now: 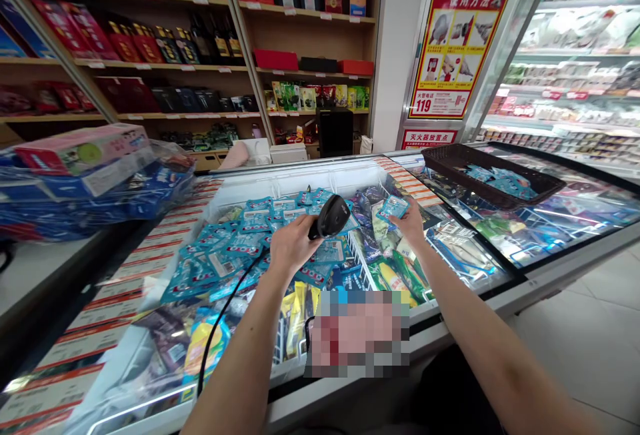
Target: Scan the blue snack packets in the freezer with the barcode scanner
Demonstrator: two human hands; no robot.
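My left hand is wrapped round the handle of a black barcode scanner, whose cable trails down along my forearm. Between the fingers of my right hand is a small blue ice cream packet, held above the freezer's right part. Many similar blue packets lie in a loose heap inside the chest freezer, left of and beneath the scanner. Under my right hand, green and yellow packs and purple packs sit in a white wire basket.
A dark brown tray with more blue packets rests on the freezer's glass at the right. Plastic-wrapped boxes stand at left. Price labels line the freezer edge. A pixelated patch covers the front edge. Shelves stand behind.
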